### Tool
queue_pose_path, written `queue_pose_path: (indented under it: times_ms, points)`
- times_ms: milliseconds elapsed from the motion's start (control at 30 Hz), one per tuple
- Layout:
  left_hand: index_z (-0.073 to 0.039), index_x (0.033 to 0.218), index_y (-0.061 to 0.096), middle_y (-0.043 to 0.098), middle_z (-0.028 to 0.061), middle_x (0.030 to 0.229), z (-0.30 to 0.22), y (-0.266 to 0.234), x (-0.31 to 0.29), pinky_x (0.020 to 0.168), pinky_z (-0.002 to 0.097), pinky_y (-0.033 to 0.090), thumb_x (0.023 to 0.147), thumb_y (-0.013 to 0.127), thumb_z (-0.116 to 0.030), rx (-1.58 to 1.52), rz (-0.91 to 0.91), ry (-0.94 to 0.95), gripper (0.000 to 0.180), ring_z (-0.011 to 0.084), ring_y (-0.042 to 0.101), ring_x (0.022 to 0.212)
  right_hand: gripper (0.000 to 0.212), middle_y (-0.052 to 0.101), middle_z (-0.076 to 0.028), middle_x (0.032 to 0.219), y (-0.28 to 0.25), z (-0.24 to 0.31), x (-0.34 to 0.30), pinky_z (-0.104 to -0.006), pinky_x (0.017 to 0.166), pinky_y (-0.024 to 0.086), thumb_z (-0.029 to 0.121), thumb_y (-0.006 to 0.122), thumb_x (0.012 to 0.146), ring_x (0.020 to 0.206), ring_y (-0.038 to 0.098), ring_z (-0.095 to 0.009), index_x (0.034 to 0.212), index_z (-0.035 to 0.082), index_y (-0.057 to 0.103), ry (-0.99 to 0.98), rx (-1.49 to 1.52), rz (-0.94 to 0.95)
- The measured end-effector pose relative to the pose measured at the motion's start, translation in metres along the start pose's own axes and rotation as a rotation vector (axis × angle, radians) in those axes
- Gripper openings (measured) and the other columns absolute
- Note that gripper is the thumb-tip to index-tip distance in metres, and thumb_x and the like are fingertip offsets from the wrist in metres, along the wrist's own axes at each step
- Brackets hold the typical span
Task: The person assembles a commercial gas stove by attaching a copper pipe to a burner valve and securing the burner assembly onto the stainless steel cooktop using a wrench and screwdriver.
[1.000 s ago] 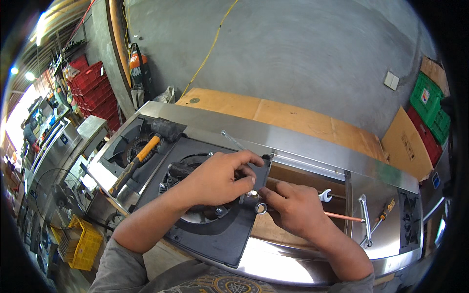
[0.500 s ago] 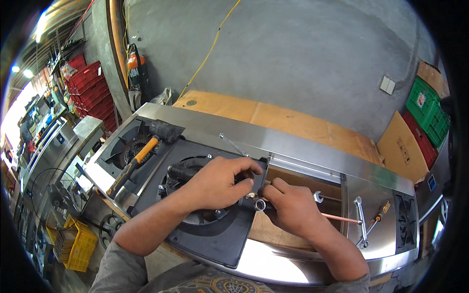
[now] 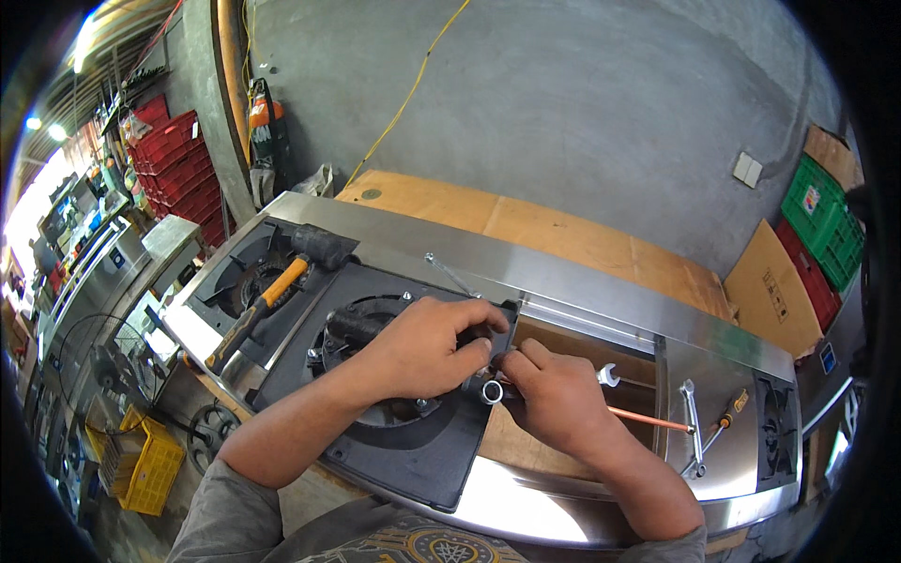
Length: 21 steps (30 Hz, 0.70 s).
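Observation:
My right hand (image 3: 566,402) is closed round a combination wrench; its ring end (image 3: 491,391) shows by the fingertips and its open end (image 3: 608,375) beyond the knuckles. Beside it my left hand (image 3: 434,345) is curled at the right edge of a black burner plate (image 3: 399,464), thumb and fingers bent round something hidden from view. A round burner (image 3: 352,328) sits in that plate, partly under my left forearm. From behind my right hand a thin copper tube (image 3: 652,418) runs to the right.
A hammer (image 3: 272,296) with a black head lies across the left burner. Another wrench (image 3: 693,413) and a screwdriver (image 3: 727,418) rest on the steel top at right. A socket-type tool (image 3: 449,272) lies behind the plate. Cardboard (image 3: 526,230) lines the wall side.
The wrench's ring end has shifted slightly left in my right hand's grip. A small brass fitting seen between my hands earlier is now covered. My left hand keeps nearly the same pose.

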State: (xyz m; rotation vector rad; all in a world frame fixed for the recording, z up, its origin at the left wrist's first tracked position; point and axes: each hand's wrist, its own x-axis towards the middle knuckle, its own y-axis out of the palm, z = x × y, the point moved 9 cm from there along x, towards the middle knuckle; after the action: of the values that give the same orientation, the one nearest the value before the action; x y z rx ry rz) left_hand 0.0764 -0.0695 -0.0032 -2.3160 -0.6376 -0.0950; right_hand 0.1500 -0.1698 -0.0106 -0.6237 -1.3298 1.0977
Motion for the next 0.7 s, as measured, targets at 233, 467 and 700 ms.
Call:
queue_pose_path:
  times_ms: [233, 467, 700]
  points:
    - [0.001, 0.117, 0.066, 0.072, 0.0147, 0.105, -0.022, -0.006, 0.028, 0.084, 0.0348, 0.055, 0.091, 0.062, -0.01, 0.155, 0.124, -0.072, 0.028, 0.0228, 0.07, 0.096, 0.014, 0.063, -0.014, 0.094, 0.023, 0.0, 0.004, -0.0478, 0.068, 0.055, 0.009, 0.06, 0.083, 0.083, 0.069, -0.035, 0.096, 0.004, 0.064, -0.046, 0.022, 0.079]
    - [-0.004, 0.113, 0.069, 0.073, 0.0193, 0.097, -0.206, 0.146, 0.125, 0.085, 0.0452, 0.055, 0.087, 0.063, -0.014, 0.522, 0.529, 0.485, 0.028, 0.0368, 0.071, 0.093, 0.018, 0.066, -0.019, 0.097, 0.017, -0.007, 0.008, -0.0466, 0.074, 0.055, 0.019, 0.06, 0.093, 0.088, 0.07, -0.036, 0.1, 0.003, 0.063, 0.055, 0.038, 0.028]
    - [-0.014, 0.114, 0.073, 0.074, 0.0174, 0.1, -0.224, 0.387, 0.144, 0.081, 0.0468, 0.055, 0.08, 0.071, -0.011, 1.077, 0.973, 0.818, 0.035, 0.0368, 0.071, 0.096, 0.026, 0.067, -0.02, 0.112, 0.012, -0.015, -0.009, -0.0485, 0.094, 0.051, 0.018, 0.051, 0.1, 0.112, 0.063, -0.039, 0.117, 0.002, 0.062, -0.012, 0.605, -0.438]
